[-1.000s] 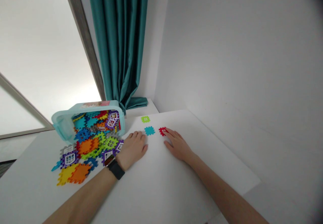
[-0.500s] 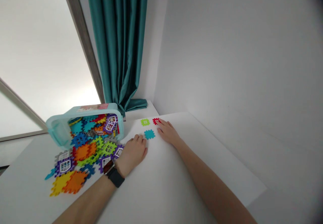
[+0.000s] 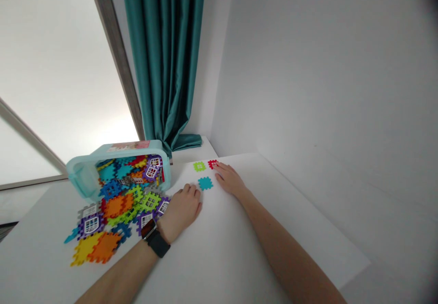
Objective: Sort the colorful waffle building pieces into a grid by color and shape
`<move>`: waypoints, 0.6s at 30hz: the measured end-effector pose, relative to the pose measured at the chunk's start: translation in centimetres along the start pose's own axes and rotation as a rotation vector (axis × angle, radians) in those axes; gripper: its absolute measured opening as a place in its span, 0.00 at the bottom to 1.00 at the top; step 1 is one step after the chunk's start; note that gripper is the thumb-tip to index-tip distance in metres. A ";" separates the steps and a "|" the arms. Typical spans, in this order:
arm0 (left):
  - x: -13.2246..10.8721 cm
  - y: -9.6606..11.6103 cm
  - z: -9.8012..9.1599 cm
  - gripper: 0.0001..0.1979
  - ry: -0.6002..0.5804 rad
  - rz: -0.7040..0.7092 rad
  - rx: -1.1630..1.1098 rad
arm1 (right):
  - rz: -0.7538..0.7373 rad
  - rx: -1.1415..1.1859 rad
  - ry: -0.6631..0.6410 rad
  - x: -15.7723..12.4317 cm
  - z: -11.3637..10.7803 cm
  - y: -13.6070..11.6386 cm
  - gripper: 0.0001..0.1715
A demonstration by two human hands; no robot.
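Hands: left hand (image 3: 181,212) rests palm-down on the white table (image 3: 308,231), fingers loosely curved, holding nothing; a black watch (image 3: 156,244) sits on its wrist. Its heel is against the edge of the spilled plastic pieces (image 3: 118,208). Right hand (image 3: 230,180) lies open with fingers spread, fingertips (image 3: 218,167) on a small red piece (image 3: 212,164), with no visible grip on it.

Surface and room, relative to the box: a pale teal plastic box (image 3: 82,176) lies on its side at the far left of the table, mouth toward the person, packed with interlocking pieces. Behind the box hangs a dark teal curtain (image 3: 160,53), pooling on a white ledge. To its left is a bright window (image 3: 51,66) with a grey frame; to its right, a plain white wall (image 3: 308,66).

Pieces: waffle-edged squares, in many colours, some purple with white window inserts (image 3: 91,225). The heap spreads from the box mouth across the table, with joined yellow and orange pieces (image 3: 102,248) at its near end. Right of the box, apart from the heap, lie a lime piece (image 3: 199,166), the red piece and a teal piece (image 3: 205,183).
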State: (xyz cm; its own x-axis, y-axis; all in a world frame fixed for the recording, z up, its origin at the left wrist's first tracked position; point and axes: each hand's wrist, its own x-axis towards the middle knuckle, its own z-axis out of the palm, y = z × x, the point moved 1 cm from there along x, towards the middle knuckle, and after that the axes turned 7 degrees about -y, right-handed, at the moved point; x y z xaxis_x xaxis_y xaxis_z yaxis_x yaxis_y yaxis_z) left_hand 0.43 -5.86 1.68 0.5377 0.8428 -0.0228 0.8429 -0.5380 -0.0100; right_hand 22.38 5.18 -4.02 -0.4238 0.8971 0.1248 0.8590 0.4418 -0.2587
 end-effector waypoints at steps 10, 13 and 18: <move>0.0 0.0 0.1 0.11 0.004 0.007 0.019 | 0.012 0.009 -0.015 0.2 0.2 0.1 0.29; 0.0 0.0 0.0 0.10 0.011 0.003 0.020 | 0.015 0.012 -0.015 0.3 0.2 0.2 0.29; -0.1 0.1 0.0 0.09 0.022 -0.003 0.014 | 0.019 0.015 -0.009 0.3 0.3 0.2 0.30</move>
State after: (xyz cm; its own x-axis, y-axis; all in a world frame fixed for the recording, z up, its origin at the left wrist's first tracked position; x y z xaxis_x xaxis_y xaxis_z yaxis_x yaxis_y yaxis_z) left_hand 0.45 -5.93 1.67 0.5358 0.8443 -0.0012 0.8441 -0.5357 -0.0237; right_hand 22.38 5.53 -4.28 -0.4102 0.9052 0.1115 0.8625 0.4247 -0.2751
